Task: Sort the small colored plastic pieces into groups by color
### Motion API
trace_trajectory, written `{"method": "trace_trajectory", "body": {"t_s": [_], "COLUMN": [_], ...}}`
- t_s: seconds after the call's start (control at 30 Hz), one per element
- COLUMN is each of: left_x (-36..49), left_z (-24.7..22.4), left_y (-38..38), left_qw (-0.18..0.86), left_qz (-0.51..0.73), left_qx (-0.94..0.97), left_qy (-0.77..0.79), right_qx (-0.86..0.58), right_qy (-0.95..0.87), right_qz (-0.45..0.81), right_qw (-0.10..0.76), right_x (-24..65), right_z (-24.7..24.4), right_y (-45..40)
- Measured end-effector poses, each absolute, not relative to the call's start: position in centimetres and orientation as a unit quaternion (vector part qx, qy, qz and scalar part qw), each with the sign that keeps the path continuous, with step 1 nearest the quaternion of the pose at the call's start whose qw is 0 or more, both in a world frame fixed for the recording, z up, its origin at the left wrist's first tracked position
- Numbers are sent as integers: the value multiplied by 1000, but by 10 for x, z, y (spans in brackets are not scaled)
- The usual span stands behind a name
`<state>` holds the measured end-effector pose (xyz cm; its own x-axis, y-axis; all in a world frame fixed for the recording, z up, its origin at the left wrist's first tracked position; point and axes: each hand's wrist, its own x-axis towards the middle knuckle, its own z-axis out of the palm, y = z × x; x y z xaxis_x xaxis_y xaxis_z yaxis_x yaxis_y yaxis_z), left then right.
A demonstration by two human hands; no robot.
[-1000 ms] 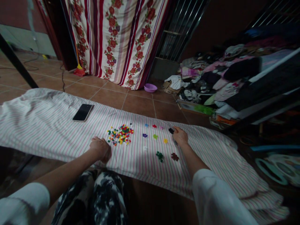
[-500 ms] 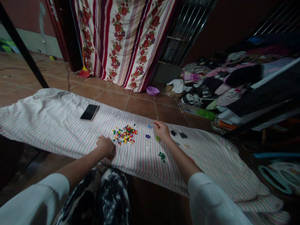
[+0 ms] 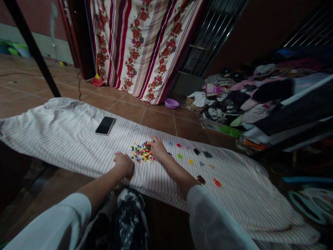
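Observation:
A loose pile of small multicoloured pieces, like beads or tiny blocks point(image 3: 140, 153), lies on a striped cloth point(image 3: 78, 152). My right hand point(image 3: 158, 148) reaches over the pile's right edge, its fingers bent and slightly apart, with nothing visible between them. To the left of the pile, my left hand point(image 3: 124, 164) rests on the cloth with its fingers curled in. Right of the pile, small single-colour clusters are spread out, among them a lime green one point(image 3: 180, 156), a yellow one point(image 3: 190, 161), a brown one point(image 3: 201, 179) and an orange-red one point(image 3: 216, 182). My right forearm covers part of this area.
A phone point(image 3: 105, 125) lies on the cloth behind my left hand. Beyond, on the tiled floor, are a purple basin point(image 3: 171, 103) and a red broom point(image 3: 97, 80) by a flowered curtain point(image 3: 145, 45). Heaped clothes point(image 3: 234, 93) fill the right. A dark pole point(image 3: 33, 48) slants at left.
My right hand has moved left from the small colour clusters to the pile, uncovering a red and a pink cluster. My left hand stays put on the cloth. The view has shifted slightly.

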<state>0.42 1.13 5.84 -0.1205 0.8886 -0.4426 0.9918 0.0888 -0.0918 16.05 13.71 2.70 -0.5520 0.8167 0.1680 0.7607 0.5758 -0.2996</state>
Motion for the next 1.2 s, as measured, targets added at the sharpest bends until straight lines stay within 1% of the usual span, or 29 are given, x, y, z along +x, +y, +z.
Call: {"method": "trace_trajectory", "body": {"t_s": [0.27,0.33,0.5,0.57,0.77,1.03,1.2], "left_x": [4,3,2,2,2,2,2], "left_z": [54,53,51,51,52,49,53], "left_y": [14,14,14,14,13,13,13], "left_qw": [138,140,134,131,129,128,135], "left_qz": [-202,-199,-188,-193,-196,-182,-175], "left_qx": [646,647,654,654,657,658,654], "left_qy": [723,723,721,720,716,719,724], "right_qx": [-451,-454,-498,-518,-526,-524,-519], "right_qy": [-881,-879,-843,-828,-827,-817,-829], "right_qz": [107,103,86,83,95,104,100], "right_qw": [93,105,183,197,173,218,181], "right_x": [147,146,150,154,160,149,140], "right_z": [16,14,9,7,1,2,5], "right_y": [123,125,139,142,138,152,159]}}
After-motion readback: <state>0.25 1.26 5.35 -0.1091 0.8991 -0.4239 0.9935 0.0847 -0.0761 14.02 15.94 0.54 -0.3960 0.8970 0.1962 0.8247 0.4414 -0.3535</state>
